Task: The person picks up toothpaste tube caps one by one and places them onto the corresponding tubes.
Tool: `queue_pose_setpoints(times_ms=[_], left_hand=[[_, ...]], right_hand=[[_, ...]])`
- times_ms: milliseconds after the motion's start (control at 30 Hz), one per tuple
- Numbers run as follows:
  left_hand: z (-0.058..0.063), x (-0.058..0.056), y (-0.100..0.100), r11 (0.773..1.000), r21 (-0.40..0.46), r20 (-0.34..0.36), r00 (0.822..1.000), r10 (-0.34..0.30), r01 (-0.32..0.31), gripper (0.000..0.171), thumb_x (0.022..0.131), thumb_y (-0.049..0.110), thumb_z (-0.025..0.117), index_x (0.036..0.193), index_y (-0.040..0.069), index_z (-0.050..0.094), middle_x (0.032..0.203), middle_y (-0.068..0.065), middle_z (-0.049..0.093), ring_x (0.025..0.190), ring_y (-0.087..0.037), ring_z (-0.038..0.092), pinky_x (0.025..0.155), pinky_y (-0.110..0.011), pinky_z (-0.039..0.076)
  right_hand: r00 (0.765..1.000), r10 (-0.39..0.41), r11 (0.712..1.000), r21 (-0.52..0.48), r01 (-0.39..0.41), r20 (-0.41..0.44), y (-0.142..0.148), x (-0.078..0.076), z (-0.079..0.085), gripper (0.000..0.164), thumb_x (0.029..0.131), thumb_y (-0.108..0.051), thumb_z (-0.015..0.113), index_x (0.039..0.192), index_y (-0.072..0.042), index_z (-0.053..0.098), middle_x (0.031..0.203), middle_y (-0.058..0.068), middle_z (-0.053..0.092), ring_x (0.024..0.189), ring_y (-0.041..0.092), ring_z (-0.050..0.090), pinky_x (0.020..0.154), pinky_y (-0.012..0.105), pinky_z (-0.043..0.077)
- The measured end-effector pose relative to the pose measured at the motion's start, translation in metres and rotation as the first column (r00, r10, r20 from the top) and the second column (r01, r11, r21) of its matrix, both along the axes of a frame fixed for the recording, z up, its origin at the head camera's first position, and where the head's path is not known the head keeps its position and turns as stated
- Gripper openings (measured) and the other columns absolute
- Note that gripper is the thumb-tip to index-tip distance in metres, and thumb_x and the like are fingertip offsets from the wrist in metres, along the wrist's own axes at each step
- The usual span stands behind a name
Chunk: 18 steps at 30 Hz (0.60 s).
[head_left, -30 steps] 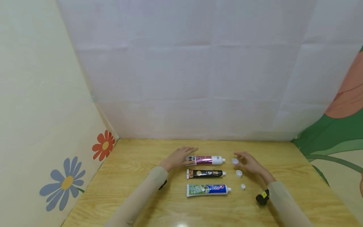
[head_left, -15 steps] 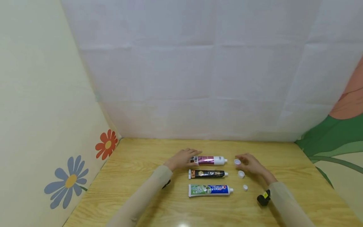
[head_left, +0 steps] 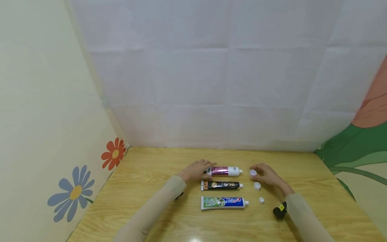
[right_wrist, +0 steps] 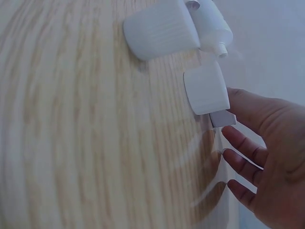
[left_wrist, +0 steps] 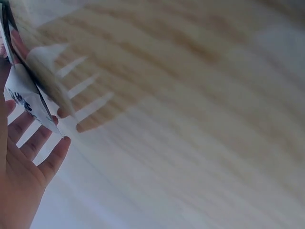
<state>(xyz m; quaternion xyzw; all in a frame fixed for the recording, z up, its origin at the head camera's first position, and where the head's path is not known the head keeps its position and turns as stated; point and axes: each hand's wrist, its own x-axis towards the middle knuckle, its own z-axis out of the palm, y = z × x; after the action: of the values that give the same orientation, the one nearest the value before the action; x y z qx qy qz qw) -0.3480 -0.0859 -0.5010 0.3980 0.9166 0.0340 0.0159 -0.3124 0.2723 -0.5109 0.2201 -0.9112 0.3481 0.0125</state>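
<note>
Three toothpaste tubes lie parallel, nozzles to the right. My left hand [head_left: 197,170] holds the tail of the far purple-and-white tube [head_left: 220,171], thumb on its near side and fingers on its far side. In the left wrist view, the tube's tail [left_wrist: 28,98] lies against the spread fingers. My right hand [head_left: 267,175] has thumb and index finger about the far white cap [head_left: 253,172], pinching it. In the right wrist view, that cap [right_wrist: 223,119] is mostly hidden behind another cap [right_wrist: 207,89]. The black tube [head_left: 222,185] and green-and-blue tube [head_left: 223,202] lie nearer, untouched.
A middle white cap [head_left: 257,186] and a smaller near cap [head_left: 261,200] stand right of the nozzles. All rest on a wood-grain table [head_left: 169,222]. A white sheet [head_left: 187,127] hangs behind it, and a flower-painted wall [head_left: 39,144] stands at left.
The right hand's thumb and index finger have drawn closer about the far cap. The left hand has edged slightly along the purple tube. The head view has shifted a little; tubes and caps keep their places.
</note>
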Motion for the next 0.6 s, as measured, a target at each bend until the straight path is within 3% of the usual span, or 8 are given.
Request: queue_pose_setpoints(times_ms=[133,333,600], left_hand=[[-0.0011,0.0003,0.0049,1.0,-0.027,-0.006,1.0,0.01,-0.01,0.079,0.084,0.068,0.04,0.147,0.024,0.024,0.141,-0.002,0.042,0.127,-0.023,0.04,0.106,-0.046,0.032],[-0.0028,-0.0016,0.0096,0.999,-0.044,-0.02,1.0,0.013,-0.014,0.079,0.083,0.068,0.041,0.147,0.023,0.026,0.139,-0.001,0.044,0.126,-0.02,0.041,0.105,-0.043,0.034],[-0.0049,-0.0063,0.0088,0.998,-0.055,-0.047,0.999,-0.025,0.023,0.073,0.087,0.061,0.043,0.146,0.02,0.029,0.134,0.0,0.047,0.119,-0.017,0.044,0.102,-0.036,0.038]], right_hand=[[0.999,0.025,0.999,-0.019,-0.026,-0.037,0.002,-0.0004,-0.0013,0.042,0.082,-0.03,0.07,0.114,-0.003,0.061,0.108,0.014,0.061,0.101,0.035,0.053,0.087,0.054,0.041],[0.983,0.09,0.995,-0.027,-0.095,-0.162,0.0047,0.0003,-0.0022,0.038,0.082,-0.034,0.069,0.106,-0.004,0.064,0.098,0.009,0.064,0.091,0.028,0.056,0.077,0.046,0.044],[0.998,0.01,0.999,0.039,-0.008,-0.064,0.0011,-0.0014,-0.003,0.033,0.083,-0.027,0.069,0.107,-0.005,0.064,0.104,0.011,0.064,0.099,0.033,0.056,0.087,0.052,0.042]])
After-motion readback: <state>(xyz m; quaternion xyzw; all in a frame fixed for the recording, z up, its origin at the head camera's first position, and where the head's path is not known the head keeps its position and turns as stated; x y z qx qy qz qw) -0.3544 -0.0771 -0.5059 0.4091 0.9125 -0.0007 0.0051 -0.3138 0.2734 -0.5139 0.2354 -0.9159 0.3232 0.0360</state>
